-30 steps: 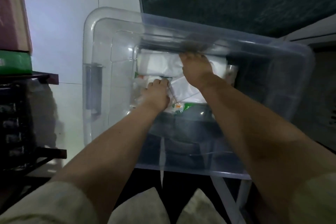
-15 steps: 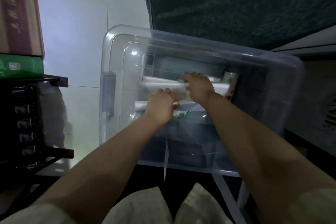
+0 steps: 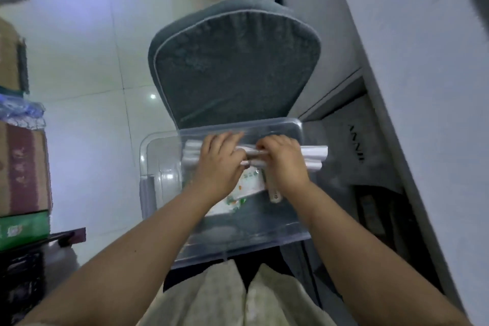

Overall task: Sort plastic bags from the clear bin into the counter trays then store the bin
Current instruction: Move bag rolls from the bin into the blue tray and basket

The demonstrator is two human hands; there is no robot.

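Note:
A clear plastic bin (image 3: pixel 164 188) sits below me on the near end of a grey cushioned chair. Both my hands hold a bundle of rolled white plastic bags (image 3: pixel 315 157) above the bin's far rim. My left hand (image 3: pixel 219 167) grips the bundle's left part and my right hand (image 3: pixel 284 164) grips its middle, the two hands close together. Under the hands, inside the bin, lies a flat white bag with green and orange print (image 3: pixel 248 185). No counter trays are in view.
The grey chair cushion (image 3: pixel 235 66) stretches away beyond the bin. Stacked cardboard boxes (image 3: pixel 23 167) and a dark rack (image 3: pixel 23 283) stand on the left. A white cabinet edge (image 3: pixel 412 87) runs down the right. White floor tiles (image 3: pixel 87 61) lie between.
Both hands have lifted the rolled bags from the bottom of the bin up to its far rim. My view has pulled back, so the whole chair cushion now shows.

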